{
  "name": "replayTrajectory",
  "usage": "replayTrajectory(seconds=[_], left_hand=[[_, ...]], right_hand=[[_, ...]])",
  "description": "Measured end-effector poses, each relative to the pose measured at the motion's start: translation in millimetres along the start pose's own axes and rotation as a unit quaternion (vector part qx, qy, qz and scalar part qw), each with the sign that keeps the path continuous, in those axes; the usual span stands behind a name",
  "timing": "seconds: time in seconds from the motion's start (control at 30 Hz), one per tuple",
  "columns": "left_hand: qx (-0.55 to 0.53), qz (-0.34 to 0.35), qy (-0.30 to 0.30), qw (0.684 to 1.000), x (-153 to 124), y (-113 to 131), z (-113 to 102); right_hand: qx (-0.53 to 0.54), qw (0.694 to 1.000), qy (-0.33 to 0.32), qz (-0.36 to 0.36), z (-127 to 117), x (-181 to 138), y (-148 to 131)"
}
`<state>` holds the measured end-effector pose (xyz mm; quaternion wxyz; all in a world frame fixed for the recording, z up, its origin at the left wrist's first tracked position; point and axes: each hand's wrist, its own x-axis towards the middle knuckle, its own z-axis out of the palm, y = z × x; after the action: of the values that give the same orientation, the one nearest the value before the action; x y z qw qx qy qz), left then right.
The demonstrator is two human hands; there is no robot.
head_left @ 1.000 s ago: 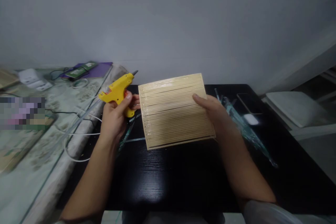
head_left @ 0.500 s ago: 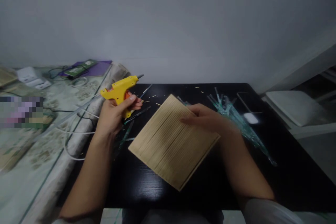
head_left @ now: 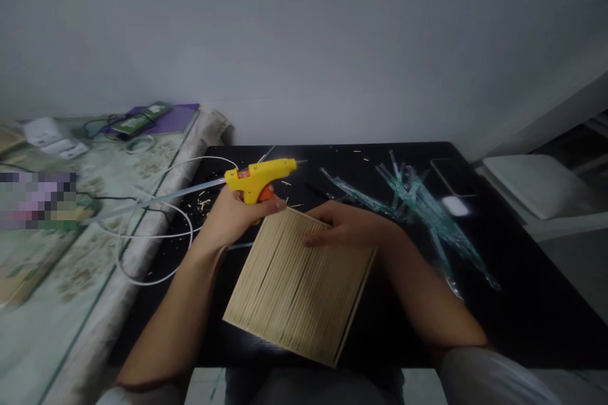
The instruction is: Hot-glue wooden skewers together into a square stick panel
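My left hand point(head_left: 242, 212) is closed round the grip of a yellow glue gun point(head_left: 266, 176), its nozzle pointing right. A clear glue stick point(head_left: 190, 188) runs out of the gun's back end. My right hand point(head_left: 344, 223) pinches the top edge of a square panel point(head_left: 294, 285) made of thin tan sticks laid side by side. Dark gaps show between some of the sticks. The panel tilts over the near part of the table, and my left thumb is at its upper left corner.
On the black table point(head_left: 479, 329) lie plastic-wrapped glue sticks point(head_left: 437, 221), a phone point(head_left: 451, 177) and a white case point(head_left: 455, 205). Small stick scraps point(head_left: 202, 202) lie left. A white cord point(head_left: 178, 275) loops beside my left arm. A white chair point(head_left: 532, 190) stands right.
My left hand has carried the glue gun to the right, close to the panel's upper corner. The panel has turned and come down a little toward me in my right hand.
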<state>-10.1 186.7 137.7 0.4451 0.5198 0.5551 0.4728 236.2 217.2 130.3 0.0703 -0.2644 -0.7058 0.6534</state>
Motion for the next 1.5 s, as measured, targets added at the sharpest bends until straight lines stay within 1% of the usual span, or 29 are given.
replayTrajectory(seconds=[0.1,0.17,0.27,0.33,0.4,0.5,0.63,0.77,0.83,0.97,1.07,1.13,1.2,1.27,1.3,1.43,1.5], left_hand=[[-0.035,0.019,0.063,0.997,2.6,-0.7,-6.1],[-0.070,0.038,0.107,0.991,4.6,-0.1,-11.0],[-0.125,0.069,0.166,0.976,7.6,2.7,-16.4],[-0.157,0.086,0.200,0.963,9.7,4.8,-18.1],[-0.187,0.093,0.222,0.952,11.6,6.1,-18.4],[-0.223,0.097,0.243,0.939,14.2,6.2,-17.5],[-0.237,0.118,0.269,0.926,16.8,4.8,-17.0],[-0.270,0.133,0.300,0.905,20.4,2.8,-19.9],[-0.293,0.130,0.311,0.895,23.2,1.1,-22.7],[-0.331,0.116,0.311,0.884,30.1,-3.2,-28.6],[-0.354,0.098,0.315,0.875,34.0,-5.0,-30.5],[-0.361,0.089,0.320,0.871,35.0,-5.2,-30.1],[-0.362,0.080,0.322,0.871,35.0,-5.1,-28.7],[-0.361,0.071,0.318,0.874,34.2,-5.6,-26.6],[-0.361,0.067,0.315,0.875,33.8,-6.1,-25.3],[-0.351,0.055,0.310,0.882,33.3,-9.7,-20.7],[-0.350,0.052,0.311,0.882,34.2,-11.5,-19.3]], right_hand=[[0.018,0.999,0.026,-0.036,-11.0,-6.7,0.8],[0.050,0.994,0.072,-0.069,-19.9,-13.2,2.5],[0.106,0.978,0.154,-0.089,-31.1,-22.0,7.0],[0.142,0.970,0.176,-0.088,-35.9,-26.0,9.9],[0.157,0.970,0.168,-0.079,-38.4,-28.5,11.1],[0.138,0.976,0.153,-0.070,-39.3,-31.1,9.8],[0.118,0.978,0.154,-0.076,-40.2,-35.0,9.5],[0.168,0.967,0.161,-0.100,-41.5,-38.4,12.3],[0.199,0.965,0.135,-0.104,-40.5,-38.7,11.1],[0.231,0.968,0.042,-0.089,-34.7,-33.8,6.1],[0.233,0.966,-0.011,-0.115,-29.1,-25.4,7.1],[0.233,0.963,-0.028,-0.136,-23.9,-19.1,9.8],[0.237,0.960,-0.028,-0.150,-15.9,-12.8,12.0],[0.245,0.958,-0.003,-0.150,-4.8,-6.4,12.7],[0.250,0.957,0.019,-0.144,1.8,-3.1,12.3],[0.262,0.948,0.141,-0.116,27.9,10.9,8.9],[0.287,0.933,0.182,-0.117,37.0,17.0,7.5]])
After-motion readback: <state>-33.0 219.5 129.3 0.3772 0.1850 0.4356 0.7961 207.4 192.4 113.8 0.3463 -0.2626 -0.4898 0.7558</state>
